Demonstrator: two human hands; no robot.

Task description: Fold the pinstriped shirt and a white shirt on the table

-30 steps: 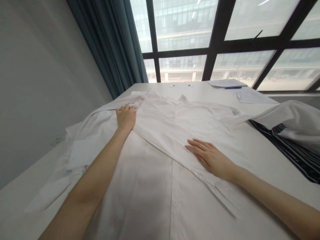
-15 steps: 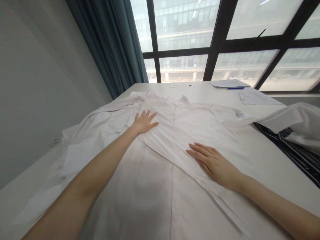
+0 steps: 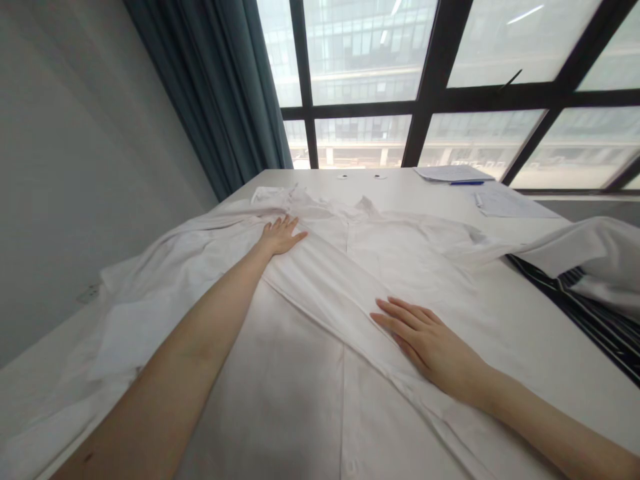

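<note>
A white button-up shirt (image 3: 295, 373) lies spread on the white table, its collar toward the window. One sleeve (image 3: 325, 287) runs diagonally across the shirt's front, from the upper left down to the lower right. My left hand (image 3: 283, 235) rests flat near the sleeve's shoulder end, fingers spread. Lower down, my right hand (image 3: 425, 340) lies flat on the same sleeve with its fingers stretched out and close together. The other sleeve (image 3: 480, 247) extends to the right. Rumpled white cloth (image 3: 165, 287) lies to the left under and beside my left arm.
Papers (image 3: 453, 174) and a blue pen (image 3: 467, 183) lie at the table's far right. Black striped fabric (image 3: 590, 307) and white cloth (image 3: 605, 260) sit at the right edge. A blue curtain (image 3: 215, 87) hangs beside the window.
My left hand has slid slightly up and left toward the shoulder. My right hand stays at nearly the same spot on the sleeve. The view has tilted slightly.
</note>
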